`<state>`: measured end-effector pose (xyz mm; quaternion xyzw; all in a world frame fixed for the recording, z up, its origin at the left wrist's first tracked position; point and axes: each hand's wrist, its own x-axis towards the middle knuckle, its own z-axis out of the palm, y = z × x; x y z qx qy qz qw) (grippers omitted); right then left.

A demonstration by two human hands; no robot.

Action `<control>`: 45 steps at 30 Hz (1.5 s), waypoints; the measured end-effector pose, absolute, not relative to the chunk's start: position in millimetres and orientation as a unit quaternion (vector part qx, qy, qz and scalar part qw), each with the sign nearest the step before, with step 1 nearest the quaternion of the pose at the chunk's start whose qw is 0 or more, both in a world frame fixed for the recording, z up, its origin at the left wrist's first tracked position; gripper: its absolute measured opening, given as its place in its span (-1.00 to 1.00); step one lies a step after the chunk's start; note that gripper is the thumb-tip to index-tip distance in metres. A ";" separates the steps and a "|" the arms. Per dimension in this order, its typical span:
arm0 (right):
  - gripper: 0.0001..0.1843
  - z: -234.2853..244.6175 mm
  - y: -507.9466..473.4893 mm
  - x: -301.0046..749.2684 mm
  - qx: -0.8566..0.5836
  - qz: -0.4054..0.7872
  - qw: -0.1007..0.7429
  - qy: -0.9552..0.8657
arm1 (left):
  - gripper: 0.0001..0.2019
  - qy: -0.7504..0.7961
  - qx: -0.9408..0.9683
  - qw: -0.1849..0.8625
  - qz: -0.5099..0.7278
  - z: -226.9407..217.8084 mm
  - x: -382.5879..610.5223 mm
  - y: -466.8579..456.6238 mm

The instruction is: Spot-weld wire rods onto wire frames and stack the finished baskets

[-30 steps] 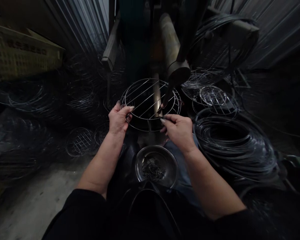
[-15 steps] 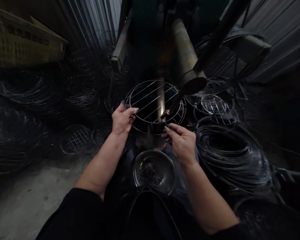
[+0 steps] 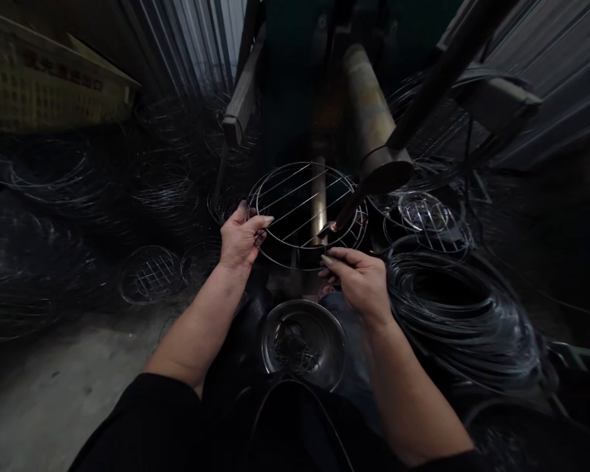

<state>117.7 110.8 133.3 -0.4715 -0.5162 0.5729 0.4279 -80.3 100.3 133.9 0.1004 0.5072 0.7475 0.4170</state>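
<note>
My left hand (image 3: 238, 239) is closed on the left rim of a round wire rack (image 3: 299, 247), thumb on top and fingers underneath. Parallel bars cross the rack, and a second ring shows below the upper one. My right hand (image 3: 361, 278) is pinched at the rack's near rim, its fingertips on what looks like a short piece of wire, mostly hidden. Just above those fingertips, the copper-coloured tip (image 3: 332, 227) of a machine arm meets the rim over an upright metal rod (image 3: 319, 196). A steel bowl (image 3: 341, 334) holding short wire pieces (image 3: 295, 347) sits by my lap.
A thick machine cylinder (image 3: 373, 105) juts out above the rack. Coiled wire (image 3: 472, 328) lies at right, with more wire racks (image 3: 430, 216) behind it. Stacked wire rings (image 3: 162, 183) and a grid rack (image 3: 152, 272) stand at left. A yellow crate (image 3: 54, 85) is upper left.
The view has shifted slightly, so the machine and rack appear a little lower and further right. Both hands keep their hold, with the rack still at the machine tip.
</note>
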 end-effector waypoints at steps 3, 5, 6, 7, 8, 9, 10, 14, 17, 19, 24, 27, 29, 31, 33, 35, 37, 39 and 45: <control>-0.71 135.6 115.2 121.2 -0.468 0.581 0.392 -0.538 | -0.46 0.506 0.104 0.417 0.748 133.8 -81.2 100.6; -0.71 136.3 117.1 122.4 -0.466 0.582 0.371 -0.554 | -0.47 0.509 0.105 0.414 0.747 134.1 -81.1 100.7; -0.70 136.1 117.3 122.3 -0.467 0.581 0.368 -0.555 | -0.47 0.509 0.107 0.412 0.748 134.1 -80.8 100.8; -0.70 135.6 117.0 121.7 -0.471 0.578 0.375 -0.551 | -0.47 0.508 0.108 0.410 0.750 134.0 -80.4 100.8; -0.70 134.8 116.1 120.5 -0.478 0.572 0.389 -0.542 | -0.47 0.506 0.111 0.407 0.752 133.8 -80.0 100.9; -0.69 133.8 114.9 119.0 -0.484 0.565 0.407 -0.530 | -0.47 0.504 0.113 0.406 0.754 133.5 -79.5 101.1; -0.68 132.7 113.3 117.3 -0.489 0.558 0.425 -0.518 | -0.47 0.502 0.113 0.406 0.755 133.2 -79.0 101.3; -0.68 129.2 107.8 112.0 -0.490 0.546 0.462 -0.499 | -0.48 0.502 0.115 0.422 0.746 133.4 -78.3 103.1; -0.69 128.3 106.2 111.2 -0.490 0.531 0.470 -0.506 | -0.44 0.507 0.103 0.424 0.744 134.6 -79.4 105.6; -0.70 128.2 106.4 111.2 -0.491 0.523 0.478 -0.507 | -0.41 0.510 0.093 0.419 0.745 135.2 -80.7 107.8; -0.71 127.9 109.8 110.5 -0.484 0.532 0.490 -0.492 | -0.42 0.516 0.098 0.417 0.742 134.1 -83.7 113.6; -0.73 128.1 113.1 109.8 -0.479 0.538 0.497 -0.485 | -0.44 0.513 0.105 0.419 0.742 134.0 -84.8 116.4; -0.75 128.7 115.4 109.3 -0.476 0.541 0.500 -0.481 | -0.48 0.511 0.114 0.423 0.740 135.2 -85.1 117.7; -0.76 129.7 117.0 108.8 -0.474 0.544 0.500 -0.478 | -0.50 0.510 0.119 0.425 0.738 137.0 -85.2 118.7; -0.77 130.5 117.9 108.4 -0.474 0.543 0.500 -0.480 | -0.50 0.512 0.119 0.424 0.737 138.8 -85.1 119.6; -0.78 130.9 118.3 108.1 -0.472 0.539 0.503 -0.483 | -0.49 0.516 0.112 0.423 0.737 139.6 -84.8 120.5; -0.78 131.0 119.0 108.1 -0.473 0.537 0.504 -0.484 | -0.47 0.517 0.105 0.424 0.736 139.3 -84.6 122.0; -0.77 131.6 120.8 108.2 -0.475 0.536 0.500 -0.486 | -0.46 0.516 0.099 0.427 0.736 138.1 -84.6 124.1; -0.78 136.1 127.7 108.2 -0.473 0.539 0.495 -0.491 | -0.39 0.518 0.088 0.446 0.725 135.8 -85.4 131.5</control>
